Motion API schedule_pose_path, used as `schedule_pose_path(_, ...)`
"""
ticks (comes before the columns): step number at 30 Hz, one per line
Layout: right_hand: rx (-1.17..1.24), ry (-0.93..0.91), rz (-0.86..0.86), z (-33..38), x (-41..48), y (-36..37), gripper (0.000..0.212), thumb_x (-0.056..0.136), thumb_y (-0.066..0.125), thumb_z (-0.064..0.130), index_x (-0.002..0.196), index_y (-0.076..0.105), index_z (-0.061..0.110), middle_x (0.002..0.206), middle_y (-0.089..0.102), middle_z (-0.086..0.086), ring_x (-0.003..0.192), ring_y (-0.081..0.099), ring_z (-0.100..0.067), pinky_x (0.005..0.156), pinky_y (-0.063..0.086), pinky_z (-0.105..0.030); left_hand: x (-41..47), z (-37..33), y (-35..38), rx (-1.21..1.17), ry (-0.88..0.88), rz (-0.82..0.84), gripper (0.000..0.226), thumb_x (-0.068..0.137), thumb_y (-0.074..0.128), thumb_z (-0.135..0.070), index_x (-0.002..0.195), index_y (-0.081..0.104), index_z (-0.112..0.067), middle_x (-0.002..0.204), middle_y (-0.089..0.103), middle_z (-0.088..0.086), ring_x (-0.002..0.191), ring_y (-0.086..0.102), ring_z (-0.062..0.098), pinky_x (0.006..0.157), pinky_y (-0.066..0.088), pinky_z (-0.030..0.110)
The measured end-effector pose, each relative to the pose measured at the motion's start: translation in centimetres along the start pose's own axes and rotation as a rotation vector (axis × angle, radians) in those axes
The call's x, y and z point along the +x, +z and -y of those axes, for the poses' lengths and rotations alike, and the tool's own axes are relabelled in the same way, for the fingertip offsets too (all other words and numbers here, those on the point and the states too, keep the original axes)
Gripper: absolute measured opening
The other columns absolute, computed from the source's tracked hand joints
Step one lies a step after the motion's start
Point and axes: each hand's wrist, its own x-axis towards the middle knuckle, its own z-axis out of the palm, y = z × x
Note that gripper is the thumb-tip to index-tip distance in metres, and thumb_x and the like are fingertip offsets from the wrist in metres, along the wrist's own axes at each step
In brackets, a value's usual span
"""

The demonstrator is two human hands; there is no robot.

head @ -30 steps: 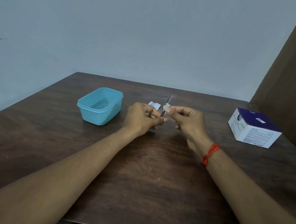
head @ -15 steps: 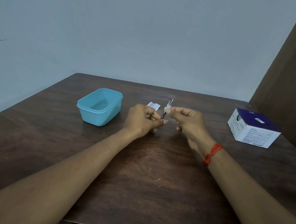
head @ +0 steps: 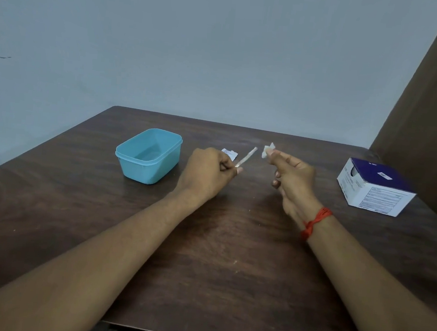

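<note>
- Two hands, apart above the table (head: 217, 245): my left hand (head: 205, 174) curls round the lower end of a thin tool (head: 246, 157), and my right hand (head: 293, 178) pinches a white swab (head: 267, 149).
- The tool looks stiff, slim and metallic, probably slippery; I'd grip it low and firmly.
- The swab looks soft, crumpled and nearly weightless; a light pinch should do.
- A smooth blue plastic tub (head: 142, 171) stands left of my left hand, a paper sachet (head: 229, 153) lies just behind that hand, and a cardboard box (head: 375, 191) sits right of my right hand.
</note>
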Motion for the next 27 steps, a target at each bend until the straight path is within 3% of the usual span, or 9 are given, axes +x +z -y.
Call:
schedule_pose_path(4,-0.080,-0.052,0.039,-0.4,0.1,0.1,0.017,0.076,0.086,0.032,0.082,0.081,0.017,0.086,0.079,0.007,0.050,0.048,0.002,0.047,0.037,-0.021,0.7,-1.1,-1.8,0.157,0.015,-0.043,0.020,0.092,0.070,-0.035,0.095,0.080,-0.017,0.079,0.076,0.004,0.072,0.069,0.021,0.066,0.054,0.031)
schedule_pose_path(7,-0.155,-0.092,0.080,-0.7,-0.2,0.2,0.018,0.075,0.087,0.033,0.078,0.080,0.017,0.085,0.079,0.010,0.061,0.058,0.003,0.044,0.037,-0.019,1.9,-1.5,-4.4,0.436,-0.014,-0.128,0.024,0.093,0.063,-0.035,0.097,0.079,-0.017,0.084,0.074,0.011,0.082,0.068,0.034,0.065,0.051,0.036)
schedule_pose_path(11,-0.199,-0.119,0.114,-1.1,-0.3,-0.2,0.015,0.075,0.087,0.032,0.077,0.080,0.018,0.086,0.078,0.012,0.071,0.065,0.006,0.051,0.040,-0.012,4.6,-0.3,-10.0,0.800,-0.163,-0.200,0.022,0.085,0.070,-0.028,0.096,0.070,-0.009,0.092,0.065,0.015,0.088,0.065,0.038,0.066,0.039,0.034)
schedule_pose_path(14,-0.207,-0.128,0.142,-1.0,-0.2,-0.1,0.011,0.077,0.086,0.028,0.074,0.079,0.019,0.084,0.078,0.012,0.068,0.065,0.007,0.054,0.040,-0.010,5.7,0.5,-13.5,1.003,-0.323,-0.021,0.029,0.078,0.076,-0.022,0.074,0.051,-0.008,0.074,0.050,0.007,0.066,0.054,0.027,0.058,0.036,0.031)
schedule_pose_path(16,-0.208,-0.128,0.146,-1.2,-0.4,0.0,0.011,0.077,0.086,0.026,0.075,0.079,0.018,0.082,0.078,0.011,0.065,0.063,0.007,0.053,0.040,-0.008,6.1,0.6,-14.1,1.080,-0.367,0.140,0.033,0.075,0.081,-0.026,0.069,0.052,-0.012,0.071,0.051,0.006,0.057,0.047,0.023,0.053,0.033,0.029)
schedule_pose_path(21,-0.183,-0.145,0.153,-1.2,-0.8,0.1,0.010,0.077,0.087,0.023,0.078,0.079,0.016,0.076,0.077,0.011,0.061,0.062,0.008,0.050,0.040,-0.006,6.1,1.9,-12.8,1.164,-0.397,0.341,0.019,0.073,0.083,-0.028,0.072,0.066,-0.018,0.070,0.065,-0.002,0.062,0.059,0.017,0.052,0.036,0.027)
schedule_pose_path(25,-0.178,-0.149,0.170,-1.1,-0.8,0.3,0.010,0.078,0.086,0.022,0.079,0.079,0.014,0.072,0.076,0.014,0.060,0.062,0.009,0.050,0.039,-0.006,6.1,3.1,-12.0,1.193,-0.400,0.376,0.034,0.077,0.082,-0.040,0.069,0.055,-0.021,0.074,0.063,-0.004,0.071,0.061,0.016,0.056,0.040,0.029)
schedule_pose_path(27,-0.177,-0.152,0.171,-1.1,-0.7,0.3,0.009,0.078,0.086,0.022,0.078,0.079,0.016,0.068,0.074,0.016,0.057,0.060,0.008,0.049,0.039,-0.006,6.0,3.8,-11.6,1.202,-0.389,0.373,0.031,0.078,0.080,-0.041,0.071,0.056,-0.022,0.075,0.062,-0.005,0.068,0.059,0.014,0.052,0.036,0.027)
